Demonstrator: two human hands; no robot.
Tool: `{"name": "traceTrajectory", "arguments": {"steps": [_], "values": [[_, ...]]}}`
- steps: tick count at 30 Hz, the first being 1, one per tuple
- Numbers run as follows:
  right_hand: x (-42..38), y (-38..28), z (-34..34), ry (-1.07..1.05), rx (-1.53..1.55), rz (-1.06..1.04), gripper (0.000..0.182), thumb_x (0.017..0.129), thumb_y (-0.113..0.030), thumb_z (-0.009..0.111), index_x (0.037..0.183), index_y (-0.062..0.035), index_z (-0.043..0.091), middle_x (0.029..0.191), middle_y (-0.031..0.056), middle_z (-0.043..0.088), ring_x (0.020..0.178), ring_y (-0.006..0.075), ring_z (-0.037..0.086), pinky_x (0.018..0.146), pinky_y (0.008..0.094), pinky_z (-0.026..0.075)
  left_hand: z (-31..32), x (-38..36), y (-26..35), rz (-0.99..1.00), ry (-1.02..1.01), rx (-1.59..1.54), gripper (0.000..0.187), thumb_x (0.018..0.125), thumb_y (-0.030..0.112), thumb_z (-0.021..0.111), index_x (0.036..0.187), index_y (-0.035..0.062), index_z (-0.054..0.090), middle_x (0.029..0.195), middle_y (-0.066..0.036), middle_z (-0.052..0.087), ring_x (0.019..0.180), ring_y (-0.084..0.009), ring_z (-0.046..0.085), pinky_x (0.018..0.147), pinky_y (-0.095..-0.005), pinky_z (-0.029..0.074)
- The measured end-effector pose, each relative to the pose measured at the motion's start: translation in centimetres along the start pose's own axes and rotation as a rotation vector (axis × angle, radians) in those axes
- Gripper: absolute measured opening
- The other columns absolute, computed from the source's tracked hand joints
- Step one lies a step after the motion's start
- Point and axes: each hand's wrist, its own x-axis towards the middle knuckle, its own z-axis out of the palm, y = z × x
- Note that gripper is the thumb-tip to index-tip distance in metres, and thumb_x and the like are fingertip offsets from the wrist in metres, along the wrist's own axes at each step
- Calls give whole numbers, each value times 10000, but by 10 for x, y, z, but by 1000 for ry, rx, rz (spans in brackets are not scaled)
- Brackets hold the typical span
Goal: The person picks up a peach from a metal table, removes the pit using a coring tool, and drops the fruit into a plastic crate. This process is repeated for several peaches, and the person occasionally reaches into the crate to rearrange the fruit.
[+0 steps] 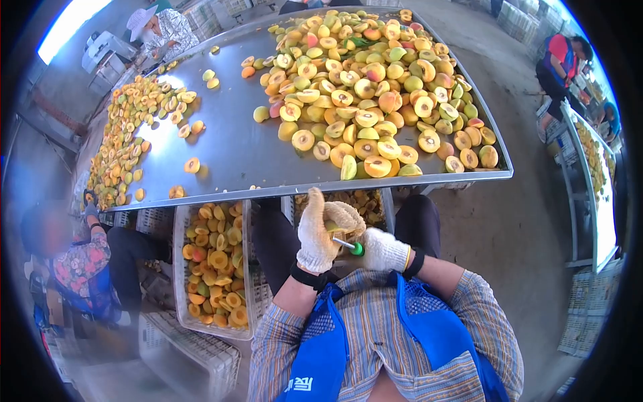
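My left hand [320, 231], in a worn white knit glove, is closed around a peach half [330, 226], mostly hidden by the fingers; its thumb points up. My right hand [386, 250], also gloved, grips a green-handled pitting tool [357, 249] whose metal shaft reaches to the peach in my left palm. The working end is hidden. Both hands are close together in front of my lap, just below the near edge of the metal table [228, 161]. A big pile of halved peaches [365, 90] lies on that table, many with pits showing.
Left of my knees stands a white crate [181, 268] of pitted halves; another crate [387, 211] sits under the table edge between my legs. More peaches [120, 141] lie on the table's left side. Co-workers sit at left [87, 268] and far left corner [167, 33]. Another table [606, 221] stands right.
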Motion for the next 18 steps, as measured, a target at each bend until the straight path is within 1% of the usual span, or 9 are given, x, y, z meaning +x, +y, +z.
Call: {"name": "traceTrajectory", "arguments": {"steps": [1, 4, 5, 7, 8, 10, 12, 14, 18], "values": [[0, -19, -24, -41, -303, 100, 273, 836, -350, 683, 764, -87, 695, 658, 147, 651, 585, 332, 649, 564, 425, 529, -3, 1, 0, -7, 37, 155, 748, 1021, 573, 399, 633, -18, 642, 676, -161, 661, 613, -258, 642, 604, -360, 537], [-1, -14, -29, -93, -204, 42, 222, 839, -272, 704, 723, -85, 673, 704, 144, 660, 652, 302, 665, 638, 415, 542, 2, 1, 8, -15, -36, 487, 737, 1024, 557, 402, 600, -1, 630, 652, -173, 647, 586, -270, 630, 570, -381, 526], [0, -13, -19, -121, 91, -14, 193, 834, -259, 726, 784, -76, 693, 777, 146, 679, 726, 272, 673, 700, 394, 542, -1, 1, 7, -11, -31, 483, 737, 1024, 557, 402, 600, -1, 630, 652, -173, 647, 586, -270, 630, 570, -381, 526], [-7, -17, -9, -261, 644, -58, 263, 825, -201, 776, 1040, -57, 728, 1002, 124, 716, 922, 195, 662, 870, 329, 513, -12, 2, 3, -130, -335, 72, 721, 1021, 555, 402, 588, 24, 624, 657, -191, 639, 579, -314, 617, 562, -405, 519], [-7, -21, -7, -329, 635, -79, 276, 836, -118, 742, 1102, -48, 715, 974, 64, 718, 873, 165, 638, 837, 329, 516, -14, 4, 1, -127, -331, 69, 721, 1021, 555, 402, 588, 24, 624, 657, -191, 639, 579, -314, 617, 562, -405, 519], [-6, -33, -22, -513, 949, 228, 264, 812, -119, 771, 1062, -39, 742, 953, 45, 738, 843, 173, 656, 808, 328, 521, -17, 6, -9, -60, -317, -236, 709, 1012, 562, 410, 575, 43, 616, 662, -208, 629, 577, -353, 604, 555, -427, 511], [1, -27, -11, -501, 994, 165, 225, 805, -121, 775, 1014, -40, 751, 916, 50, 741, 800, 171, 660, 768, 329, 525, -18, 8, -14, -53, -240, -281, 732, 1031, 574, 317, 577, 73, 599, 642, -202, 616, 606, -360, 601, 574, -444, 499], [7, -30, -9, -491, 1040, 105, 188, 797, -123, 779, 966, -42, 761, 880, 56, 744, 758, 169, 665, 728, 330, 528, -8, 4, -13, -28, 188, -477, 734, 967, 666, 407, 628, 59, 642, 717, -185, 648, 622, -350, 614, 551, -446, 503], [25, -36, -12, -375, 292, 62, 200, 804, -245, 742, 905, -72, 746, 769, 141, 701, 704, 251, 691, 683, 360, 549, -26, 7, 8, 54, 436, -419, 706, 941, 722, 389, 794, 84, 652, 791, -126, 644, 691, -323, 634, 587, -412, 541]]}}
